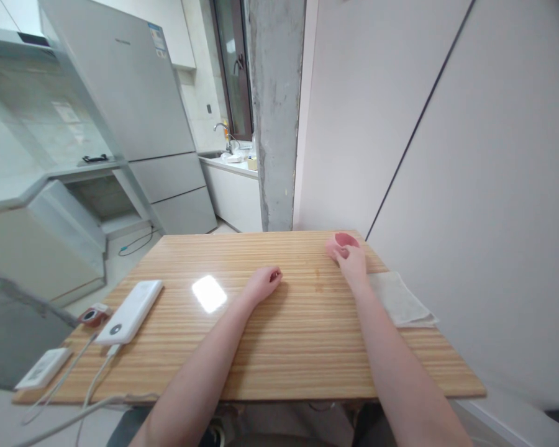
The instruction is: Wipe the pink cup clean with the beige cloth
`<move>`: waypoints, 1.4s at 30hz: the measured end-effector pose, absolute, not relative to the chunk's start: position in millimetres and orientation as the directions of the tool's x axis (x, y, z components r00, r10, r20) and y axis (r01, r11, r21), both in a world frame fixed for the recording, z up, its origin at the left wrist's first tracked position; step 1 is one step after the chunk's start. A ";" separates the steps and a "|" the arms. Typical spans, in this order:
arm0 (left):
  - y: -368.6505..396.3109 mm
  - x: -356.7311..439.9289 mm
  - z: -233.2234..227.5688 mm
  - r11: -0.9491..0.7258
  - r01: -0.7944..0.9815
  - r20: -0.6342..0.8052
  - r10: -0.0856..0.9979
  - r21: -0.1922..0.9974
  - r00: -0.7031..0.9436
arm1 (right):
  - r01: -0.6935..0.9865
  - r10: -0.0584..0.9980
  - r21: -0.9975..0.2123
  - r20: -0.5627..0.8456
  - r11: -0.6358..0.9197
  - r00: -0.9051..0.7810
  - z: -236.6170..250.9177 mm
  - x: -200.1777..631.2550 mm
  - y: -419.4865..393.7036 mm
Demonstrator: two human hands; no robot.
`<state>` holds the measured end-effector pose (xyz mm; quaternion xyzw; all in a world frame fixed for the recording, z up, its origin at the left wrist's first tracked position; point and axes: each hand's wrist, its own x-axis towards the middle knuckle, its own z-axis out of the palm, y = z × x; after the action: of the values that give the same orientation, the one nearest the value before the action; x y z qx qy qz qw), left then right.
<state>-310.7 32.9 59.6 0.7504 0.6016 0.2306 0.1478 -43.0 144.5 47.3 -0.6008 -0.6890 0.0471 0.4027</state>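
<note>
At the far right of the wooden table point(307, 347), my right hand point(354, 266) grips the near rim of a small pink bowl point(346, 238). The thumb and fingers pinch its wall, and part of the bowl's front is hidden behind them. My left hand point(263, 283) rests on the tabletop near the middle, its fingers curled into a loose fist. Nothing shows in that fist. A folded light-grey cloth point(403, 299) lies beside my right forearm, near the table's right edge.
On the table's left side lie a white power bank point(133, 310) with cables, a small white box point(43, 367) and a round reddish object point(91, 316). A white wall point(447, 186) runs close along the right. Beyond the table stand a concrete column point(278, 124) and a fridge point(121, 81).
</note>
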 end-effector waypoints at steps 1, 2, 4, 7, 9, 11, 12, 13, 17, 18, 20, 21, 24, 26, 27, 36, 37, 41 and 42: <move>32.5 -309.4 60.1 -0.262 0.830 0.226 0.959 0.493 0.169 | 0.746 0.861 -0.571 0.509 0.343 -0.006 49.1 -53.0 141.7; 32.0 -308.5 61.2 -0.300 0.827 0.297 0.940 0.476 0.170 | 0.701 0.854 -0.579 0.514 0.417 -0.083 51.1 -65.1 137.2; 31.3 -308.6 65.1 -0.382 0.832 0.437 0.879 0.402 0.193 | 0.586 0.797 -0.559 0.529 0.586 -0.292 54.3 -93.3 123.5; 31.9 -313.4 72.0 -0.494 0.832 0.512 0.798 0.254 0.317 | 0.430 0.697 -0.550 0.531 0.716 -0.482 55.6 -132.7 97.1; 33.9 -318.5 74.8 -0.553 0.809 0.500 0.767 0.200 0.401 | 0.345 0.655 -0.565 0.554 0.749 -0.513 54.9 -148.7 82.8; 36.4 -325.0 76.0 -0.574 0.795 0.485 0.761 0.194 0.431 | 0.281 0.648 -0.599 0.578 0.749 -0.495 54.0 -153.6 75.7; 37.6 -329.2 76.5 -0.559 0.803 0.482 0.773 0.207 0.413 | 0.260 0.655 -0.616 0.591 0.743 -0.471 53.5 -152.5 75.4; 38.7 -334.4 77.2 -0.523 0.822 0.482 0.793 0.226 0.372 | 0.250 0.666 -0.630 0.600 0.735 -0.443 52.6 -149.7 76.9; 39.0 -366.7 83.7 -0.239 0.933 0.520 0.851 0.267 0.070 | 0.335 0.751 -0.672 0.583 0.661 -0.312 43.1 -135.0 92.1; 37.9 -376.5 85.4 -0.146 0.954 0.530 0.848 0.262 -0.015 | 0.362 0.773 -0.683 0.565 0.634 -0.288 39.6 -133.0 95.7; 34.0 -395.2 87.2 0.069 0.964 0.537 0.819 0.258 -0.203 | 0.396 0.804 -0.700 0.531 0.594 -0.268 33.3 -131.9 100.3; 31.5 -403.1 86.9 0.183 0.947 0.536 0.789 0.264 -0.301 | 0.407 0.811 -0.702 0.518 0.584 -0.271 31.2 -132.3 101.4; 23.6 -418.9 81.3 0.449 0.841 0.518 0.664 0.301 -0.540 | 0.438 0.814 -0.686 0.499 0.581 -0.298 31.5 -133.0 102.3; 20.0 -423.5 75.9 0.538 0.785 0.501 0.609 0.308 -0.614 | 0.479 0.818 -0.664 0.490 0.574 -0.301 37.1 -129.1 103.5; 18.9 -424.6 73.6 0.565 0.768 0.495 0.596 0.301 -0.632 | 0.517 0.828 -0.649 0.477 0.558 -0.295 41.1 -125.1 104.6; 21.8 -425.6 67.5 0.683 0.685 0.464 0.536 0.254 -0.706 | 0.943 0.983 -0.310 0.099 -0.119 0.157 68.2 -52.1 110.1; 21.3 -426.0 67.2 0.683 0.684 0.462 0.534 0.257 -0.708 | 0.943 0.979 -0.291 0.074 -0.159 0.188 66.7 -46.9 110.7; 16.4 -426.0 68.6 0.661 0.698 0.458 0.548 0.275 -0.700 | 0.910 0.977 -0.363 -0.008 -0.200 0.211 53.8 -38.3 118.0; 15.2 -424.8 70.1 0.657 0.699 0.455 0.550 0.281 -0.700 | 0.896 0.982 -0.408 0.000 -0.175 0.191 50.2 -38.0 120.5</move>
<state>-424.8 15.2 70.1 0.3490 0.8948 0.2224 -0.1675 -38.0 120.5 50.2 -0.7548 -0.6220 0.1327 0.1607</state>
